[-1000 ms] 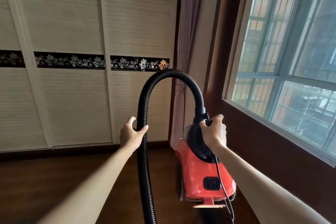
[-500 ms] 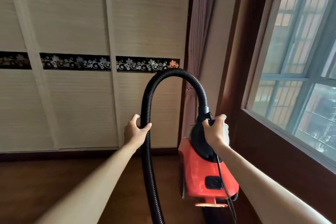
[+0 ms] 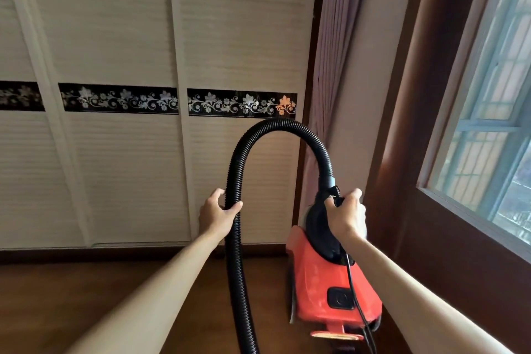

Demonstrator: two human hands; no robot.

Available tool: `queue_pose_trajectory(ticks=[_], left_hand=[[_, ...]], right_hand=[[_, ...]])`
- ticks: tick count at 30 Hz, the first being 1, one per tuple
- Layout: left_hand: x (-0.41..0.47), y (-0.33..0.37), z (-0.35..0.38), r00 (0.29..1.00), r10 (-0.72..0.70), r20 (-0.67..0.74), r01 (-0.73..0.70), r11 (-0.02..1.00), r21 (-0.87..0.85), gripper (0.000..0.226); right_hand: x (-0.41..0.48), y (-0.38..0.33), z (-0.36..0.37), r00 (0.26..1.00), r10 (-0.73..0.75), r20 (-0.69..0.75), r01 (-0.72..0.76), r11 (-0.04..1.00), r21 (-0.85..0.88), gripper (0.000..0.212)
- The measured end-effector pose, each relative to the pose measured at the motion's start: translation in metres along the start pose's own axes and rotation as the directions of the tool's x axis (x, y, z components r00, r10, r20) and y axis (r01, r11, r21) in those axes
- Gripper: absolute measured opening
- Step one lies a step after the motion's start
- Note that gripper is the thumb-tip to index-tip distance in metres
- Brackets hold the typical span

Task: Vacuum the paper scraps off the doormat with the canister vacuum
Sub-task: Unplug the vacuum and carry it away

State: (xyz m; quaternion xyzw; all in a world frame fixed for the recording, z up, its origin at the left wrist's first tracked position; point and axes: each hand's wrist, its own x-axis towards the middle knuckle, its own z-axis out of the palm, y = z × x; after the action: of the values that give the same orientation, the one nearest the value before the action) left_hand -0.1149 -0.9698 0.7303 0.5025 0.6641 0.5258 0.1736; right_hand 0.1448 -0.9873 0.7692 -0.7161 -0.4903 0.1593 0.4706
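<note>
Hose (image 3: 233, 169) in left hand (image 3: 217, 214), vacuum (image 3: 319, 290) — right hand (image 3: 347, 217)

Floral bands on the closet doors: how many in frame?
3. The left band, cut off by the frame edge; middle band on the centre door; right band just above the hose arch. More may lie past the left edge.

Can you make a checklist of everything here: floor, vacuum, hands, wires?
Surface: dark wooden floor; doormat not in view.
Job's things: red canister vacuum with black hose arching up; paper scraps not in view.
Clutter: nothing seen.
Hands: left hand grips the hose; right hand grips the vacuum at its top.
Cables: black cord runs down over the vacuum's body.
Surroundings: panelled doors with a flowered band, curtain, window on the right.
</note>
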Motion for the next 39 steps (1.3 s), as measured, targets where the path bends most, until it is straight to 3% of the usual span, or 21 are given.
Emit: queue_pose_trajectory(ticks=[16,26,39], left_hand=[[0.208,-0.036,0.037,0.992,0.106,0.062,-0.107,0.994,0.011,0.035],[0.294,-0.069,0.056,0.996,0.085,0.029,-0.085,0.996,-0.015,0.037],[0.452,-0.117,0.162,0.988,0.113,0.101,-0.115,0.993,0.010,0.038]], right_hand=[[0.113,-0.063,0.139,0.994,0.053,-0.097,-0.050,0.998,0.030,0.030],[0.170,-0.080,0.206,0.996,-0.046,-0.082,0.044,0.998,-0.033,0.030],[0.307,-0.069,0.328,0.997,0.047,-0.055,-0.049,0.998,-0.033,0.030]])
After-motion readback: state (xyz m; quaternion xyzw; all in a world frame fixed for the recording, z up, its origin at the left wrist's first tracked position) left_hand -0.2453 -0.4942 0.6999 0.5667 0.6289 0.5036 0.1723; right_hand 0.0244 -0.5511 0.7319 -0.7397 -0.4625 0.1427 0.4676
